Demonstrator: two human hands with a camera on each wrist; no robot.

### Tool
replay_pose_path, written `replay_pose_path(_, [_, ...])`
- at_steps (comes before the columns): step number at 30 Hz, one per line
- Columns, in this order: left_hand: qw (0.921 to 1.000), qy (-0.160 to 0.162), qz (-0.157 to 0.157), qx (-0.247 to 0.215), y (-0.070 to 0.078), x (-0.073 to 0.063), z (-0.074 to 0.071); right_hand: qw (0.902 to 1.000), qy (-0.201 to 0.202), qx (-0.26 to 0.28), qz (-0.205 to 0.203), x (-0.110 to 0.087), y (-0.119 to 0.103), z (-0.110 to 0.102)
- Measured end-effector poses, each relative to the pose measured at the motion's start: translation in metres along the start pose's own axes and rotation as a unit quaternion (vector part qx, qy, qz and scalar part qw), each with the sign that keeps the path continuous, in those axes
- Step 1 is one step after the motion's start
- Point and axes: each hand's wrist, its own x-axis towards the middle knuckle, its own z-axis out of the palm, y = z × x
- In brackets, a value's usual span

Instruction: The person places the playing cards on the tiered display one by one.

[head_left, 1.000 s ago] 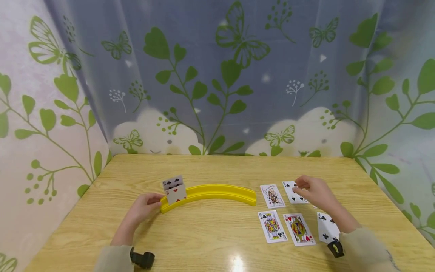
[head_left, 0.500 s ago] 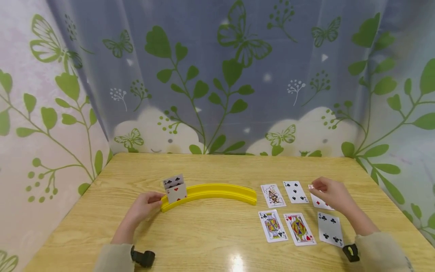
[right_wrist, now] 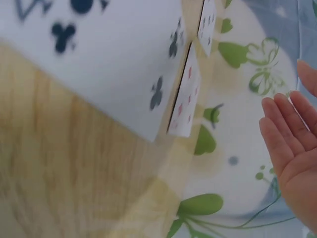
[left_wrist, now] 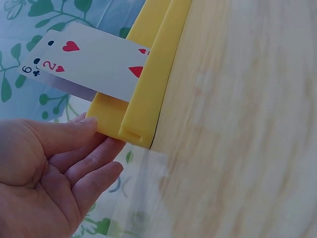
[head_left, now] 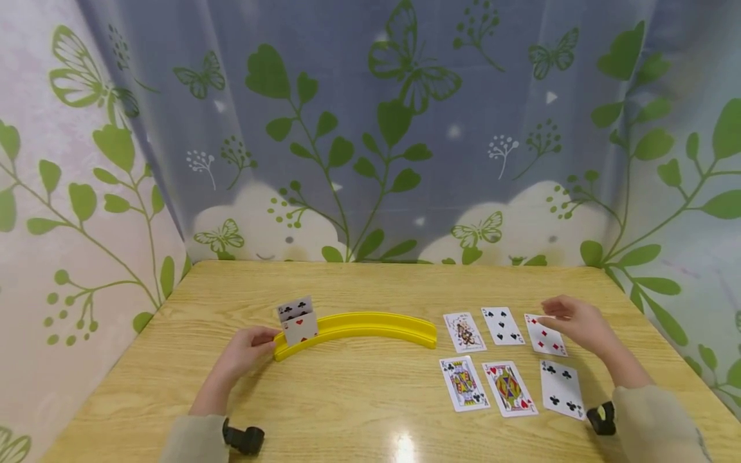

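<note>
My left hand [head_left: 249, 357] pinches the left end of a curved yellow card holder [head_left: 370, 325], its thumb at the back edge in the left wrist view. Two playing cards stand in the groove at that end. In front is a two of hearts [left_wrist: 96, 59], and a clubs card [head_left: 295, 310] rises behind it, mostly covered. My right hand [head_left: 579, 325] is held over the right edge of a diamonds card [head_left: 544, 341] lying face up. Nothing is between its fingers, which extend nearly straight in the right wrist view [right_wrist: 292, 129].
More cards lie face up in two rows on the right: a joker [head_left: 465, 333], a spades card [head_left: 502, 326], a king of clubs [head_left: 465, 384], a jack of hearts [head_left: 510, 389] and a clubs card [head_left: 563, 389]. The wooden table [head_left: 347, 405] meets a patterned curtain [head_left: 324, 128] behind.
My right hand has moved right, from over the spades card to beside the diamonds card, uncovering both. My left hand and the card holder have stayed put.
</note>
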Motion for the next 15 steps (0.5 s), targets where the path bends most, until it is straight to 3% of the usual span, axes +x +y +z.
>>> replay_pose_path(15, [0.9999,-0.004,-0.003,-0.010,-0.001,0.000,0.001,0.9991,-0.033,0.023,0.013,0.012,0.037,-0.002])
